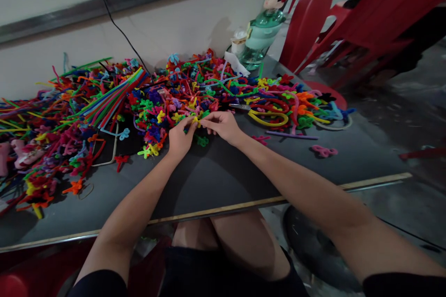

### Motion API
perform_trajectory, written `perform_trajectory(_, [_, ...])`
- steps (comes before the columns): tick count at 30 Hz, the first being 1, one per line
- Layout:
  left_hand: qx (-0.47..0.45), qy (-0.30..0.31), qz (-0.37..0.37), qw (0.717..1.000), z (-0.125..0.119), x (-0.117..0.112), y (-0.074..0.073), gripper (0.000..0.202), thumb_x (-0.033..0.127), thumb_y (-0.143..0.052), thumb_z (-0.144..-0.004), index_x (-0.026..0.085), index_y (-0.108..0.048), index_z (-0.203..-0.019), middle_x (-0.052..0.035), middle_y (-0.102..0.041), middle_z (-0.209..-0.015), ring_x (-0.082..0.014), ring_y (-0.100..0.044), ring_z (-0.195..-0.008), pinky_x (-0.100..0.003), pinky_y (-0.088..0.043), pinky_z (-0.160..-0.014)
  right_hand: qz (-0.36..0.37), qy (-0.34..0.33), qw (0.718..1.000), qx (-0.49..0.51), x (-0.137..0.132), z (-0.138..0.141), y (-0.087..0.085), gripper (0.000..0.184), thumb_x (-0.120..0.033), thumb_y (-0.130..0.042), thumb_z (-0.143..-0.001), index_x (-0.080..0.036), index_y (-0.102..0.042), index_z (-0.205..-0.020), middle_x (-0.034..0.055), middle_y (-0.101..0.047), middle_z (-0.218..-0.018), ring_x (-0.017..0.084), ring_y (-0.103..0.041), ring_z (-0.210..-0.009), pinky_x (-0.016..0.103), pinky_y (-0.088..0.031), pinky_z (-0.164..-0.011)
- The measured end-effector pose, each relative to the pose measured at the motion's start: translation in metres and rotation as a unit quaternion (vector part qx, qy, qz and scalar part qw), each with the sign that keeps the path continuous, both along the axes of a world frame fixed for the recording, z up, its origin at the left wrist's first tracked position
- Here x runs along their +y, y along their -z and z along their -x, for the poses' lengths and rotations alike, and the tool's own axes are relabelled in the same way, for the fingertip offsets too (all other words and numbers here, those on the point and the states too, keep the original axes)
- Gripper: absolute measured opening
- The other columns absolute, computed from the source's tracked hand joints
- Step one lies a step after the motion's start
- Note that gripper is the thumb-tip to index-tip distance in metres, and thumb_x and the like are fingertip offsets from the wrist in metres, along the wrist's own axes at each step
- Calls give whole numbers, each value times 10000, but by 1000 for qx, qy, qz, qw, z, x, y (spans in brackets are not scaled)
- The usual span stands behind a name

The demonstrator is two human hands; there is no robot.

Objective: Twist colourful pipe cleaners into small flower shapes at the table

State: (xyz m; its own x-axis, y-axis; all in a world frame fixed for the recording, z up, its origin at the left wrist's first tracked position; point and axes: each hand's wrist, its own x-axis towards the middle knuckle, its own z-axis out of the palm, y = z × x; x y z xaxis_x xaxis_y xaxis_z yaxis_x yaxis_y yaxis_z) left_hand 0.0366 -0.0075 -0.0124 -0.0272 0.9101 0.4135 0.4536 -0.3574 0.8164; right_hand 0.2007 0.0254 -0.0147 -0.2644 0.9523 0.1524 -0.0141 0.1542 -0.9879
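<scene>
Between my fingertips is a small yellow pipe-cleaner shape [195,120], partly hidden by the fingers. My left hand [181,138] pinches it from the left, and my right hand [223,126] pinches it from the right. Both hands are just above the dark table, at the near edge of a heap of colourful bent pipe cleaners [174,97]. A green pipe-cleaner piece [202,140] lies just below the hands. Scissors with yellow handles [268,118] lie to the right of my right hand.
A bundle of straight pipe cleaners [116,97] rests on the heap at left. Toward the back right stands a green bottle [261,37] beside a white cup [239,45]. A pink piece [324,151] lies on the table [216,181] at right. Red chairs [310,23] stand beyond.
</scene>
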Motion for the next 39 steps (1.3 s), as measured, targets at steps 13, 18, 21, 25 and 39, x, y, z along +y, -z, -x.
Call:
perform_trajectory(13, [-80,-4,21,997,-2,3,2,177,283,-650,-810,172,-740,-914,-34,-740,-822,-139,-664,-716,-271,-541,-708,-11,37,999,-11,-4,2,-3,403,-529,-765,-640,-142,-700,-729,33,-665,-627,81,-522,-439,220,-391,-404])
perform_trajectory(18, [-54,-29,36,997,-3,1,-3,152,285,-669,-780,174,-756,-839,-36,-746,-773,-145,-661,-660,-269,-530,-646,-169,86,974,-120,-12,0,-6,296,-454,-710,-740,-160,-705,-705,46,-696,-661,123,-593,-553,255,-470,-541])
perform_trajectory(21, [-56,-38,49,997,-2,1,-3,136,273,-678,-761,177,-759,-812,-32,-744,-739,-146,-657,-637,-265,-521,-610,-227,99,955,-164,-16,0,-9,235,-392,-683,-771,-173,-714,-693,43,-700,-661,126,-588,-563,265,-469,-566])
perform_trajectory(25, [-94,-39,59,993,0,5,3,151,283,-687,-744,165,-757,-809,-38,-744,-751,-139,-654,-642,-259,-518,-615,-181,51,974,-127,-12,-1,-7,233,-403,-690,-769,-180,-754,-791,50,-724,-721,128,-600,-569,268,-476,-557])
perform_trajectory(39, [-89,34,74,993,2,2,0,138,282,-710,-700,158,-740,-754,-28,-721,-694,-120,-625,-597,-228,-492,-563,43,-90,994,-45,2,-4,-3,388,-434,-848,-521,-151,-663,-710,-2,-635,-578,95,-551,-476,214,-404,-410])
